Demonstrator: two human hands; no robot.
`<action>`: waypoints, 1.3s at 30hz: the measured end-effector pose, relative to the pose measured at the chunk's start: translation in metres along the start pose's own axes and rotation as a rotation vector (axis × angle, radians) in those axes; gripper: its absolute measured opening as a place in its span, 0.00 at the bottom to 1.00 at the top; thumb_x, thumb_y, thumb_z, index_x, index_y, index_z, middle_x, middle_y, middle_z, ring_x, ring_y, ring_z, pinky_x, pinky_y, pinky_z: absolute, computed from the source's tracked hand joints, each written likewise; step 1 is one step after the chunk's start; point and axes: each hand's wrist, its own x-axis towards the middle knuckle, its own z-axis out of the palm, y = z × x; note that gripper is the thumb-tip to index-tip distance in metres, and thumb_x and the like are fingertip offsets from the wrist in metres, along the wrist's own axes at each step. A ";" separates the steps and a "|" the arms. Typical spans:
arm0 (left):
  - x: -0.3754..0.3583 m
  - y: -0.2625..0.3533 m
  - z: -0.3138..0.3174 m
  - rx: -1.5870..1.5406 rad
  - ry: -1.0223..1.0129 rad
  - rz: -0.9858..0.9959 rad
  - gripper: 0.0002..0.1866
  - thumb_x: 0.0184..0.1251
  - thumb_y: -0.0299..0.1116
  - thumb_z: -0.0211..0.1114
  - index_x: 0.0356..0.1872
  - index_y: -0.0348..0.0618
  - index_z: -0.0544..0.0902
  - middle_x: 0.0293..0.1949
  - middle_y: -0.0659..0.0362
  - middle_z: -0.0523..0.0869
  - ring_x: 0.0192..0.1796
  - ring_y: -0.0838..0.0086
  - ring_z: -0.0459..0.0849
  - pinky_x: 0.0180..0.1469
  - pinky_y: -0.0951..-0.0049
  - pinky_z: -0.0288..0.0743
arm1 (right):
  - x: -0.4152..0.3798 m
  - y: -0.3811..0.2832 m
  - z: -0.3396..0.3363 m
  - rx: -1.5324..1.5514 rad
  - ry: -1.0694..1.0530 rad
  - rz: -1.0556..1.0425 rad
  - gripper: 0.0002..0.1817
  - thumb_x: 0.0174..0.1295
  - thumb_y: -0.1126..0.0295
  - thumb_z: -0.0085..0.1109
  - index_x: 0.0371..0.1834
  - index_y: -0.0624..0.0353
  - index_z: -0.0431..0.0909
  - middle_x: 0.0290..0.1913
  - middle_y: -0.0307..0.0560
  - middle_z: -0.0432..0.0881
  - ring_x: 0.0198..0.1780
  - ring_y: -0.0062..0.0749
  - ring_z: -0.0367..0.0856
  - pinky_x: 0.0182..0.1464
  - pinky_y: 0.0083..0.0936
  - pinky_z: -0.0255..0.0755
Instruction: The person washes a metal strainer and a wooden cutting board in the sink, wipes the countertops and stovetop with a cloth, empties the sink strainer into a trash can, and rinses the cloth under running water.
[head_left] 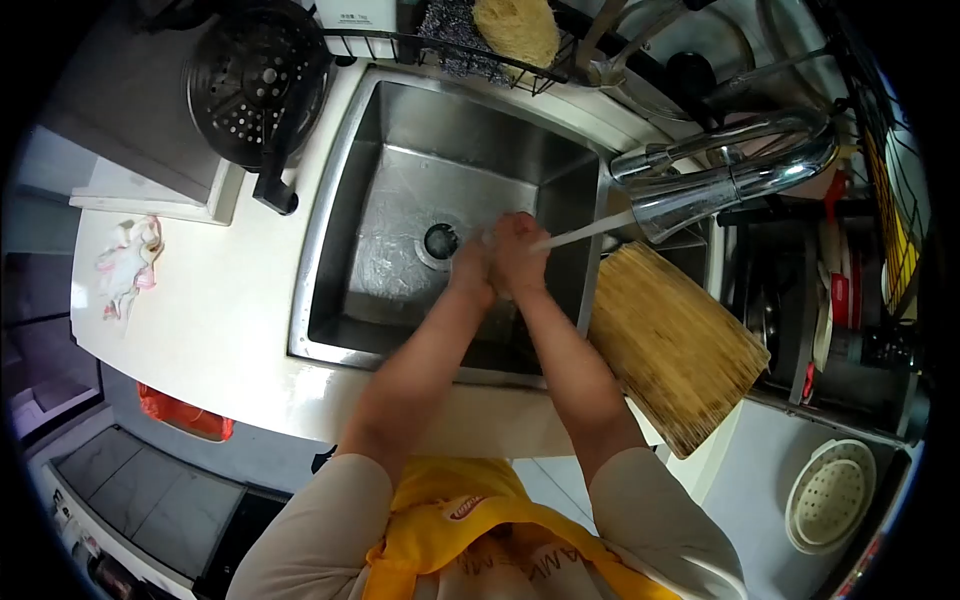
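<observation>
Both hands meet over the right half of the steel sink (330,215), where running water strikes them. My left hand (470,270) is pressed against the other at the palm side; its fingers are hidden and blurred. My right hand (520,258) has its fingers curled inward, and whatever lies inside them is hidden. From the right, the chrome faucet (690,198) sends a stream of water (585,232) onto the right hand. Left of the hands is the round drain (440,241) in the wet sink floor.
A wooden cutting board (675,345) lies right of the sink. Behind it, a black wire rack (400,45) holds a yellow sponge (518,32). A perforated black pan (258,85) and a crumpled cloth (130,265) are on the left. At lower right stands a pale colander (830,497).
</observation>
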 end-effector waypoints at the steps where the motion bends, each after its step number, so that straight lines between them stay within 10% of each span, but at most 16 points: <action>1: 0.007 -0.012 -0.004 -0.367 0.046 -0.074 0.22 0.68 0.46 0.60 0.55 0.41 0.77 0.53 0.53 0.82 0.55 0.64 0.80 0.53 0.67 0.75 | 0.003 0.011 -0.001 0.041 0.056 0.087 0.13 0.63 0.61 0.59 0.31 0.61 0.79 0.30 0.57 0.81 0.32 0.45 0.80 0.39 0.34 0.73; 5: 0.028 -0.034 -0.036 0.742 0.010 0.139 0.22 0.68 0.42 0.61 0.58 0.41 0.76 0.57 0.54 0.80 0.60 0.65 0.77 0.54 0.69 0.74 | -0.011 0.048 -0.005 -0.011 0.057 0.290 0.14 0.60 0.59 0.63 0.33 0.61 0.81 0.33 0.55 0.84 0.40 0.48 0.84 0.44 0.33 0.75; 8: -0.042 0.007 -0.044 0.531 0.117 0.189 0.29 0.60 0.36 0.67 0.64 0.44 0.71 0.56 0.44 0.78 0.59 0.51 0.78 0.56 0.63 0.75 | -0.025 0.014 -0.026 -0.153 -0.082 0.280 0.15 0.57 0.59 0.67 0.34 0.61 0.81 0.37 0.54 0.85 0.43 0.46 0.85 0.45 0.33 0.75; 10: -0.082 0.030 -0.076 1.129 0.237 0.875 0.29 0.60 0.35 0.67 0.63 0.41 0.71 0.60 0.43 0.76 0.62 0.48 0.75 0.59 0.61 0.74 | -0.021 0.020 -0.018 -0.078 -0.116 0.288 0.15 0.55 0.59 0.69 0.35 0.60 0.81 0.37 0.53 0.85 0.41 0.49 0.84 0.44 0.35 0.75; 13: -0.147 0.085 -0.121 1.224 0.299 1.128 0.20 0.62 0.28 0.64 0.56 0.37 0.77 0.60 0.43 0.75 0.64 0.49 0.73 0.65 0.60 0.67 | -0.002 0.008 -0.014 -0.332 -0.408 -0.121 0.16 0.52 0.61 0.70 0.38 0.60 0.81 0.34 0.50 0.82 0.40 0.47 0.81 0.45 0.37 0.74; 17: -0.183 0.167 -0.234 1.343 0.898 1.464 0.15 0.63 0.25 0.57 0.50 0.34 0.78 0.53 0.40 0.77 0.58 0.45 0.75 0.63 0.52 0.67 | 0.004 -0.017 -0.036 -0.173 -0.338 -0.192 0.16 0.51 0.61 0.70 0.37 0.60 0.81 0.37 0.52 0.83 0.43 0.47 0.82 0.48 0.38 0.74; 22: -0.189 0.297 -0.427 1.478 1.315 1.153 0.22 0.72 0.42 0.52 0.60 0.41 0.77 0.65 0.45 0.72 0.68 0.44 0.65 0.68 0.46 0.60 | 0.004 -0.019 -0.049 -0.447 -0.494 -0.209 0.12 0.55 0.61 0.66 0.34 0.59 0.83 0.40 0.50 0.84 0.46 0.49 0.80 0.47 0.40 0.74; 26: -0.195 0.260 -0.370 1.654 1.440 0.663 0.26 0.70 0.52 0.53 0.64 0.54 0.77 0.72 0.55 0.65 0.74 0.48 0.56 0.68 0.35 0.55 | -0.005 0.021 -0.046 -0.412 -0.505 -0.341 0.11 0.54 0.62 0.67 0.32 0.59 0.84 0.39 0.50 0.84 0.43 0.47 0.82 0.44 0.38 0.76; 35: -0.155 0.131 -0.166 1.862 0.987 0.810 0.33 0.64 0.56 0.58 0.68 0.54 0.71 0.75 0.52 0.60 0.76 0.45 0.51 0.65 0.32 0.55 | -0.010 -0.023 -0.037 -0.229 -0.344 -0.147 0.10 0.50 0.68 0.72 0.28 0.61 0.82 0.28 0.51 0.83 0.31 0.37 0.82 0.37 0.31 0.74; 39: -0.153 0.149 -0.205 1.774 0.645 0.884 0.25 0.65 0.46 0.59 0.63 0.55 0.75 0.74 0.53 0.61 0.75 0.45 0.53 0.68 0.35 0.51 | -0.004 -0.035 -0.043 -0.171 -0.404 0.002 0.10 0.50 0.67 0.71 0.28 0.61 0.82 0.27 0.49 0.83 0.29 0.35 0.80 0.36 0.30 0.73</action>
